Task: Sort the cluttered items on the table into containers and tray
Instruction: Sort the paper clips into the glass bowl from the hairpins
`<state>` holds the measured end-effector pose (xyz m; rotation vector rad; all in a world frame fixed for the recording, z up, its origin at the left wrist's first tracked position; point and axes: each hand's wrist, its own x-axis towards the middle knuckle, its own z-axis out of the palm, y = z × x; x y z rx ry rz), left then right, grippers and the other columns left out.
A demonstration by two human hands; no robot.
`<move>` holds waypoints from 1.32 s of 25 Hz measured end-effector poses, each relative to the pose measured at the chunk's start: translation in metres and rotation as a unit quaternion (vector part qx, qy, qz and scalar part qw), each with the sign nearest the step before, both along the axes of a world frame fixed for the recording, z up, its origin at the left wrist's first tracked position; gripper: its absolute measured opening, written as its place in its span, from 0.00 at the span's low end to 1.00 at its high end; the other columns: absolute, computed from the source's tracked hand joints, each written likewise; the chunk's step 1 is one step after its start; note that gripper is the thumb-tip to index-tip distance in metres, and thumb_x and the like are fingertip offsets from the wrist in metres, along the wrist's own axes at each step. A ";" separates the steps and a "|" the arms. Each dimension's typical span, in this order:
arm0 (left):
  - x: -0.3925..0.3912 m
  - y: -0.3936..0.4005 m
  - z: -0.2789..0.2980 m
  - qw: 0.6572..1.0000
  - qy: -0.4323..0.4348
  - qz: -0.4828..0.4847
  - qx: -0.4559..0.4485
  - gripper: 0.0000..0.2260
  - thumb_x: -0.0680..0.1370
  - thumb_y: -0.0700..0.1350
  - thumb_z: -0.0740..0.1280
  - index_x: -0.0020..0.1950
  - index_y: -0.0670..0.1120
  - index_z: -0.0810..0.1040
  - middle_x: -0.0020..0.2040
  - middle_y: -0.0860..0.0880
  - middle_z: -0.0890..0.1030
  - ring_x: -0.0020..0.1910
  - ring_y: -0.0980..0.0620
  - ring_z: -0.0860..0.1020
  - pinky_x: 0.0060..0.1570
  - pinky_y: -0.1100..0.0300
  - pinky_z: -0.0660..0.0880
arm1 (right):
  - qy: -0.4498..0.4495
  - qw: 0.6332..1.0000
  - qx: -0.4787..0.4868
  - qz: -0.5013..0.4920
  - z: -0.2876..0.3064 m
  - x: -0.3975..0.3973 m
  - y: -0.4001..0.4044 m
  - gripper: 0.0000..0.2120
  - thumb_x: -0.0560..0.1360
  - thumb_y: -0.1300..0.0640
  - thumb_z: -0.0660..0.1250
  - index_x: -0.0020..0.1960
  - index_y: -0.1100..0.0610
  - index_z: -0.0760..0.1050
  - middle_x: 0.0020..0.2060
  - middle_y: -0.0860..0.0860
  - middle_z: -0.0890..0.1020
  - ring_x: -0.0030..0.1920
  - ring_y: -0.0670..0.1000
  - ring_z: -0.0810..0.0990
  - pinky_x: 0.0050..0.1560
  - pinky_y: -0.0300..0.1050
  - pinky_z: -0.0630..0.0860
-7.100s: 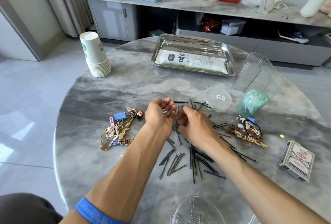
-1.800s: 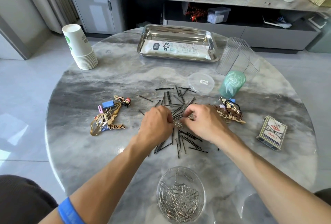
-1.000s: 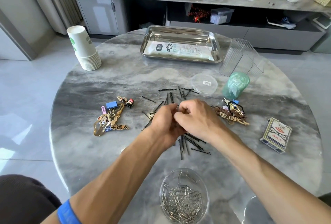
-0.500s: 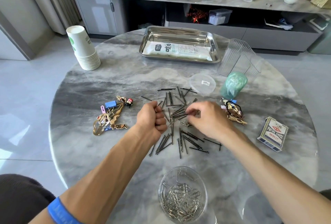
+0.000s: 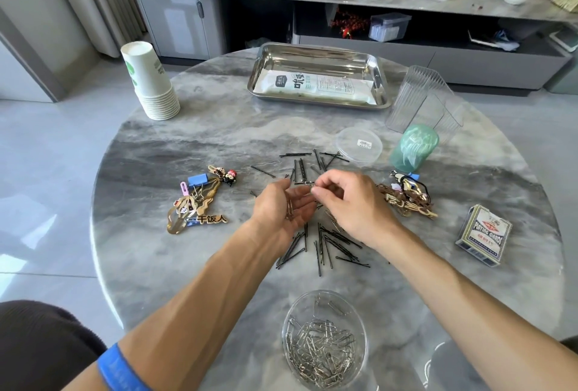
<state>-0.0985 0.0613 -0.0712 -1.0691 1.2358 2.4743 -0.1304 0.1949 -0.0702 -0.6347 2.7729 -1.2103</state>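
Head view: nearest you, one clear round plastic tub (image 5: 325,339) holds silver paper clips. Beyond it, your left hand (image 5: 283,207) lies palm-up, fingers relaxed, cradling clips; your right hand (image 5: 352,204) pinches one clip above scattered black hairpins (image 5: 331,242). Farthest, one steel tray (image 5: 319,76).

The right hand (image 5: 353,203) and left hand (image 5: 283,209) cover part of the black hairpins (image 5: 331,243). The small metal piece pinched in the right fingers (image 5: 319,190) is too small to identify. The lower counter (image 5: 219,312) is cut off.
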 end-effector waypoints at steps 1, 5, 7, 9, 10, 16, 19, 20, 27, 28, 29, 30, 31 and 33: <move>0.000 0.001 0.001 1.000 0.004 0.002 0.015 0.18 0.84 0.46 0.55 0.40 0.39 0.76 0.31 0.44 0.80 0.30 0.51 0.80 0.29 0.62 0.77 | -0.036 0.999 -0.038 0.012 0.004 0.000 -0.005 0.05 0.76 0.56 0.71 0.41 0.52 0.81 0.30 0.44 0.81 0.31 0.38 0.76 0.32 0.31 0.70; 0.002 -0.001 -0.001 0.999 0.009 0.022 0.040 0.19 0.84 0.45 0.55 0.39 0.38 0.76 0.29 0.44 0.79 0.27 0.50 0.78 0.26 0.63 0.76 | -0.063 0.995 -0.073 0.019 0.006 0.000 -0.009 0.05 0.76 0.56 0.71 0.45 0.52 0.86 0.36 0.44 0.85 0.37 0.39 0.81 0.40 0.34 0.74; 0.001 -0.005 -0.003 0.999 -0.006 0.038 0.027 0.19 0.84 0.45 0.55 0.38 0.39 0.76 0.28 0.45 0.78 0.25 0.52 0.76 0.23 0.66 0.73 | -0.004 0.997 -0.069 -0.027 0.000 -0.002 -0.005 0.04 0.76 0.57 0.71 0.45 0.51 0.85 0.36 0.43 0.85 0.36 0.39 0.80 0.36 0.32 0.73; 0.001 -0.012 -0.005 0.998 -0.018 0.060 0.013 0.18 0.83 0.45 0.56 0.36 0.42 0.74 0.26 0.48 0.74 0.20 0.54 0.71 0.20 0.69 0.65 | 0.056 0.998 0.010 0.009 -0.010 0.000 -0.003 0.07 0.75 0.59 0.72 0.50 0.51 0.84 0.45 0.43 0.85 0.35 0.35 0.77 0.37 0.27 0.71; 0.001 -0.017 -0.007 0.998 -0.021 0.066 0.010 0.18 0.83 0.46 0.56 0.35 0.44 0.72 0.25 0.50 0.71 0.19 0.55 0.68 0.19 0.70 0.61 | 0.082 0.992 0.074 0.065 -0.018 0.002 -0.003 0.10 0.75 0.60 0.72 0.56 0.52 0.82 0.51 0.44 0.84 0.39 0.35 0.77 0.43 0.28 0.72; 0.003 -0.027 -0.011 0.997 -0.006 0.069 0.021 0.17 0.82 0.46 0.56 0.35 0.44 0.71 0.24 0.51 0.66 0.19 0.55 0.66 0.18 0.68 0.58 | 0.156 0.958 0.188 0.151 -0.042 -0.001 -0.013 0.03 0.78 0.59 0.67 0.48 0.57 0.79 0.44 0.48 0.77 0.45 0.53 0.77 0.41 0.45 0.71; 0.002 -0.027 -0.010 0.997 0.004 0.072 0.024 0.17 0.82 0.46 0.57 0.35 0.44 0.72 0.26 0.50 0.66 0.20 0.55 0.67 0.19 0.67 0.59 | 0.143 0.974 0.137 0.108 -0.043 0.001 -0.012 0.02 0.76 0.63 0.67 0.46 0.59 0.79 0.43 0.51 0.80 0.43 0.53 0.79 0.42 0.45 0.73; 0.001 -0.026 -0.009 0.997 0.006 0.074 0.019 0.16 0.82 0.45 0.57 0.35 0.43 0.73 0.26 0.50 0.66 0.21 0.54 0.67 0.20 0.67 0.60 | 0.118 0.985 0.101 0.074 -0.040 0.002 -0.012 0.03 0.76 0.65 0.68 0.47 0.59 0.80 0.43 0.51 0.81 0.42 0.50 0.79 0.43 0.42 0.74; 0.003 -0.007 -0.005 0.999 0.025 0.029 0.035 0.17 0.84 0.45 0.55 0.40 0.39 0.75 0.28 0.46 0.77 0.26 0.51 0.77 0.28 0.62 0.75 | -0.306 0.884 -0.353 -0.028 0.019 -0.004 -0.013 0.06 0.72 0.71 0.71 0.45 0.63 0.81 0.34 0.55 0.82 0.34 0.50 0.81 0.37 0.42 0.82; 0.004 -0.005 -0.004 0.998 0.032 0.013 0.048 0.18 0.84 0.46 0.54 0.40 0.39 0.75 0.28 0.46 0.78 0.24 0.52 0.76 0.28 0.62 0.75 | -0.310 0.886 -0.343 -0.020 0.023 0.001 -0.014 0.05 0.72 0.71 0.71 0.44 0.62 0.81 0.33 0.56 0.83 0.34 0.50 0.82 0.37 0.42 0.82; 0.004 -0.003 -0.002 0.998 0.035 0.000 0.055 0.19 0.84 0.46 0.54 0.40 0.40 0.75 0.27 0.47 0.78 0.24 0.53 0.76 0.28 0.63 0.75 | -0.297 0.899 -0.321 -0.020 0.025 0.004 -0.014 0.05 0.72 0.70 0.72 0.43 0.61 0.81 0.33 0.56 0.83 0.33 0.50 0.82 0.35 0.41 0.82; 0.004 -0.002 -0.001 0.998 0.034 -0.007 0.058 0.19 0.84 0.46 0.54 0.39 0.40 0.76 0.27 0.47 0.78 0.23 0.53 0.76 0.27 0.64 0.73 | -0.267 0.919 -0.288 -0.029 0.025 0.004 -0.011 0.06 0.72 0.69 0.72 0.43 0.60 0.82 0.33 0.56 0.84 0.33 0.50 0.83 0.33 0.41 0.81; 0.004 -0.002 0.001 0.998 0.029 -0.010 0.062 0.19 0.84 0.46 0.54 0.39 0.40 0.76 0.27 0.47 0.78 0.23 0.53 0.76 0.25 0.65 0.71 | -0.217 0.946 -0.237 -0.047 0.024 0.001 -0.004 0.06 0.72 0.68 0.73 0.42 0.58 0.82 0.33 0.54 0.84 0.32 0.50 0.83 0.32 0.40 0.80; 0.004 -0.003 0.002 0.997 0.013 -0.012 0.071 0.18 0.83 0.46 0.55 0.37 0.41 0.74 0.26 0.47 0.74 0.20 0.55 0.70 0.18 0.68 0.64 | -0.086 0.994 -0.042 -0.057 0.022 -0.012 0.019 0.06 0.72 0.63 0.74 0.40 0.53 0.82 0.33 0.49 0.84 0.33 0.48 0.82 0.34 0.36 0.77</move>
